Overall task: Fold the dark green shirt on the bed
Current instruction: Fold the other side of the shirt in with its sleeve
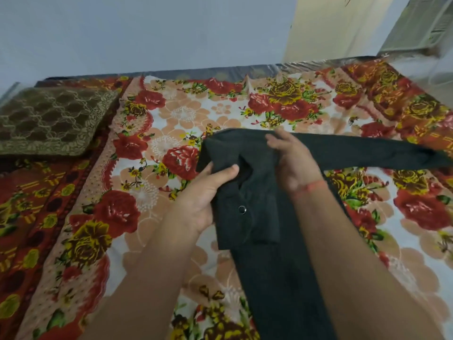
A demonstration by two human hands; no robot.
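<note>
While the dark green shirt (259,200) is held over the middle of the bed (186,114), its collar end is gathered between two bare hands. The left hand (208,197) is closed on the left edge of the garment near the collar, the thumb laid across the top of the cloth and the fingers tucked beneath it. The right hand (291,163) is clamped on the cloth just to the right of the collar, its fingers curled over the upper fold. A thin reddish thread (311,186) is seen around the right wrist. The shirt is folded into a narrow strip: one part runs down between the forearms toward the near edge of the view, and a long sleeve (367,153) is stretched out to the right across the bedsheet. A round metal snap button (242,209) is visible on the front panel, below the collar opening. The bed is covered with a floral sheet of red and yellow roses on a pale ground, with darker red borders at both sides. A brown patterned cushion (51,119) is lying at the far left of the bed, well apart from the shirt. Behind the bed a pale wall (147,33) is seen.
</note>
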